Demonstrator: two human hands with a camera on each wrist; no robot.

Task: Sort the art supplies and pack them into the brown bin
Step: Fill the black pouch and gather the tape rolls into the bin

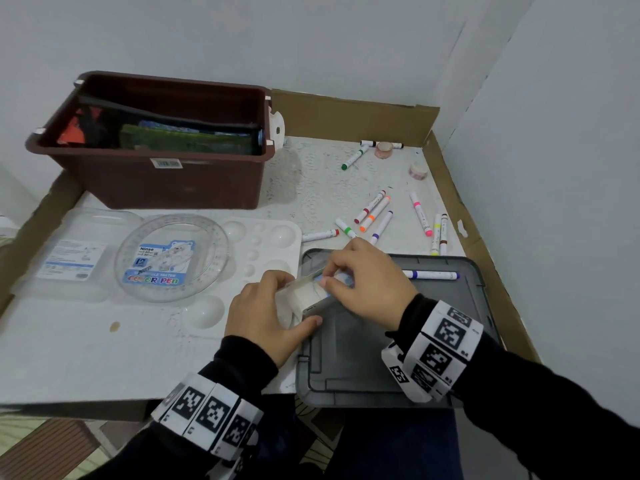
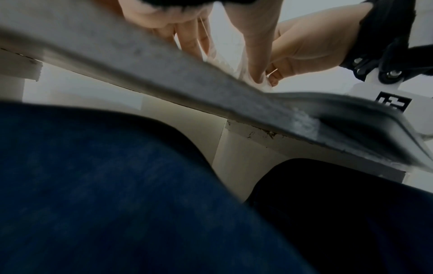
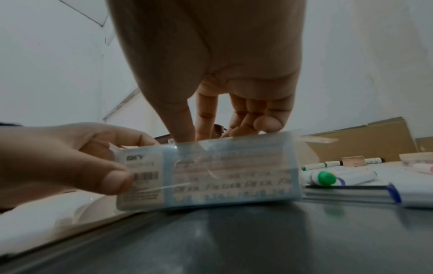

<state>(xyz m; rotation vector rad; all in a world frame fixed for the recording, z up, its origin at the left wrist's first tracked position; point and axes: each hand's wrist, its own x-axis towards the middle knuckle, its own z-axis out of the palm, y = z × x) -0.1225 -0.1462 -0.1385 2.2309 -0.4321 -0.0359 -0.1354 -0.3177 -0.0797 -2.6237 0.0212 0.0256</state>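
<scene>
Both hands hold a small clear packet [image 1: 310, 292] with a blue printed label over the near left corner of a grey lid [image 1: 363, 362]. My left hand [image 1: 294, 301] grips its left end, thumb on the near face. My right hand [image 1: 334, 277] pinches its top edge from above. In the right wrist view the packet [image 3: 211, 176] stands on edge on the grey lid [image 3: 211, 241], with a barcode sticker near my left thumb [image 3: 117, 181]. The brown bin [image 1: 156, 183] stands at the back left, with a black pouch and coloured items inside.
Several loose markers [image 1: 375, 211] lie scattered behind the lid, and a blue one [image 1: 433, 274] rests on it. Two tape rolls [image 1: 383, 150] sit near the back cardboard wall. A white palette [image 1: 273, 237], a round clear pen case [image 1: 173, 261] and a clear box [image 1: 72, 258] lie to the left.
</scene>
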